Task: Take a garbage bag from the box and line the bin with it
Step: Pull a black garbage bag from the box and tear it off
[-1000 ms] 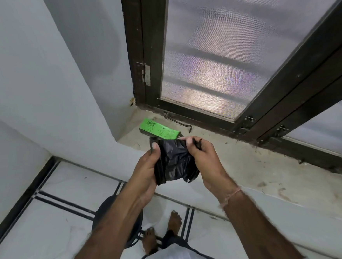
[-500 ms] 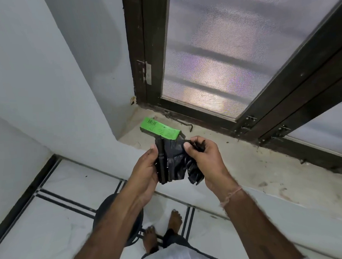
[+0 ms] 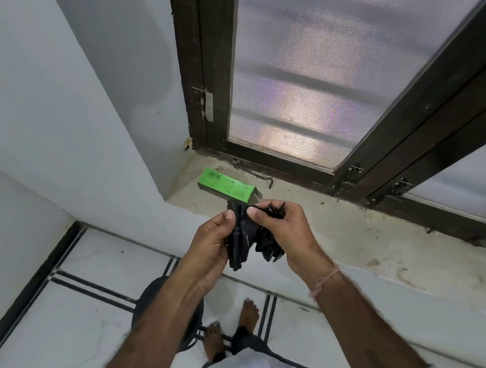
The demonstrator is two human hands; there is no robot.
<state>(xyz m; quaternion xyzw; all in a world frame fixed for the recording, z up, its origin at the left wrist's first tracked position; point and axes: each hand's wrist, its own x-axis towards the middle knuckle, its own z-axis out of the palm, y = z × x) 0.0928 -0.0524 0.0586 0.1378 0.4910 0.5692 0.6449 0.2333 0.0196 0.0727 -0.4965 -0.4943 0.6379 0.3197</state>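
Just in front of the green box (image 3: 226, 186), which lies on the stone sill (image 3: 354, 233), both hands hold a black garbage bag (image 3: 236, 253) in the air. The left hand (image 3: 211, 240) grips the folded strip of it, thumb pressed on the front and fingers curled behind. The right hand (image 3: 282, 232) pinches the bunched, crumpled part between thumb and curled fingers. Below the box, on the tiled floor, the dark round bin (image 3: 144, 308) stands partly hidden under the left forearm. Behind the box lies a metal hook (image 3: 254, 173).
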